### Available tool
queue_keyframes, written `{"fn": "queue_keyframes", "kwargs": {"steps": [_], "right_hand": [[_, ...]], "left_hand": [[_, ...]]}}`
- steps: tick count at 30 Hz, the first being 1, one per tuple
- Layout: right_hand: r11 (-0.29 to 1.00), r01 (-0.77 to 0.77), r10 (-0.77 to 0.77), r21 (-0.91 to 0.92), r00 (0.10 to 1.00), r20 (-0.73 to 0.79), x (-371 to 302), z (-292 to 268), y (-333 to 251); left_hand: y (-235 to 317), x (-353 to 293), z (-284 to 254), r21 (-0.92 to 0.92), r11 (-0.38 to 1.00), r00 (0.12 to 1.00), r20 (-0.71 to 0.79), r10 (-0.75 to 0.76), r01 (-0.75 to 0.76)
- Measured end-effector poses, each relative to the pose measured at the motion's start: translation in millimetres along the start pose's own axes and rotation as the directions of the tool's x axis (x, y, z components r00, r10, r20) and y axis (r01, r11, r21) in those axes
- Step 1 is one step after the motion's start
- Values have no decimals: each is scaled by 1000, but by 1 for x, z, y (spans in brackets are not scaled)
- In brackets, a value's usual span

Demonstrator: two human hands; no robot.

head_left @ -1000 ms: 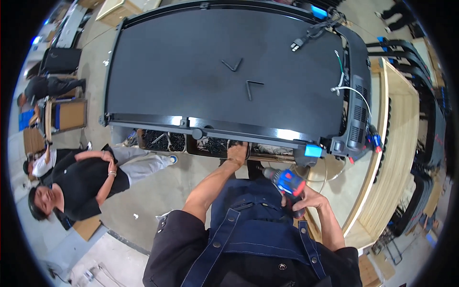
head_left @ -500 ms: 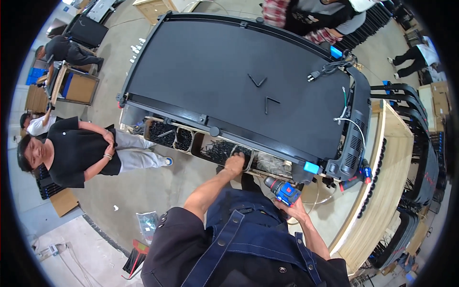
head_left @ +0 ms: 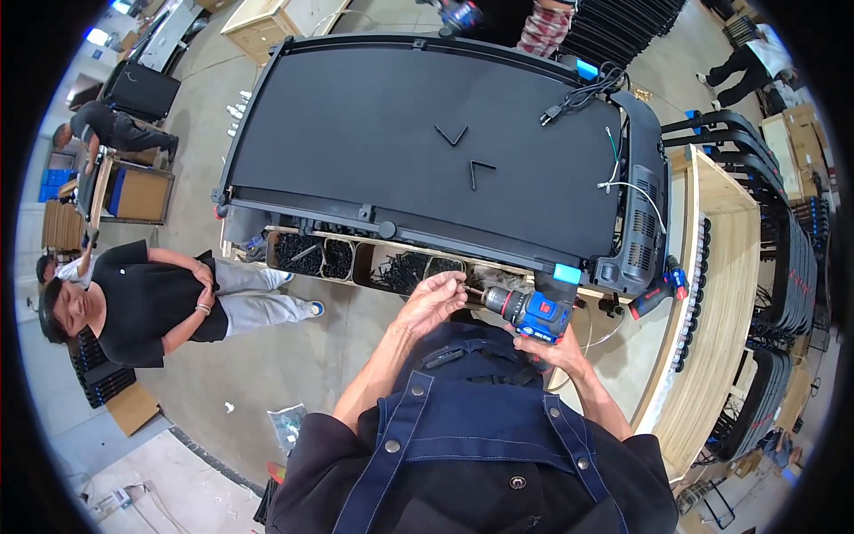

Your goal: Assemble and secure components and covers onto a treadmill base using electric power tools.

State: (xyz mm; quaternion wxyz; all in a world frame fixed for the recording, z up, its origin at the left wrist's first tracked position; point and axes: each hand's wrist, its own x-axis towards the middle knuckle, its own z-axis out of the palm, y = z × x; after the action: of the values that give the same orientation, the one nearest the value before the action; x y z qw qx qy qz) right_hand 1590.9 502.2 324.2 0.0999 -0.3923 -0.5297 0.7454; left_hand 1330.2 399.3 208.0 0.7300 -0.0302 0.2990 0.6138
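Observation:
My right hand [head_left: 553,350] grips a blue and black cordless drill [head_left: 541,317] by its handle, the chuck and bit turned to the left. At the bit's tip, the fingers of my left hand [head_left: 431,303] pinch a small dark screw, mostly hidden by the fingertips. Both hands are in front of my body, just short of the parts bins [head_left: 365,267], whose compartments hold black screws and other small parts. Beyond the bins lies a treadmill [head_left: 382,133] with a flat black belt. Two L-shaped hex keys [head_left: 481,173] rest on that belt.
A coiled power cord [head_left: 583,96] and thin wires [head_left: 614,169] lie at the treadmill's right end. Another drill [head_left: 656,294] sits beside a wooden crate [head_left: 712,329] on the right. A person in black [head_left: 160,303] stands at left; someone's plaid sleeve [head_left: 544,31] shows across the treadmill.
My left hand has come out of the bin and moved to the drill's bit with a small screw. The drill has been raised and turned level. The co-worker across has shifted; a drill shows there.

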Motion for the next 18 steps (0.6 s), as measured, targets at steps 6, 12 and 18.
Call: {"fn": "queue_keyframes", "kwargs": {"steps": [6, 12, 18], "right_hand": [[997, -57, 59, -48, 997, 50, 0, -6, -11], [999, 32, -30, -20, 997, 67, -1, -8, -16], [993, 117, -116, -30, 993, 35, 0, -24, 2]], "left_hand": [[9, -7, 14, -21, 1000, 988, 155, 9, -5], [20, -10, 22, 153, 987, 990, 141, 18, -40], [27, -1, 48, 507, 848, 988, 83, 129, -154]]}}
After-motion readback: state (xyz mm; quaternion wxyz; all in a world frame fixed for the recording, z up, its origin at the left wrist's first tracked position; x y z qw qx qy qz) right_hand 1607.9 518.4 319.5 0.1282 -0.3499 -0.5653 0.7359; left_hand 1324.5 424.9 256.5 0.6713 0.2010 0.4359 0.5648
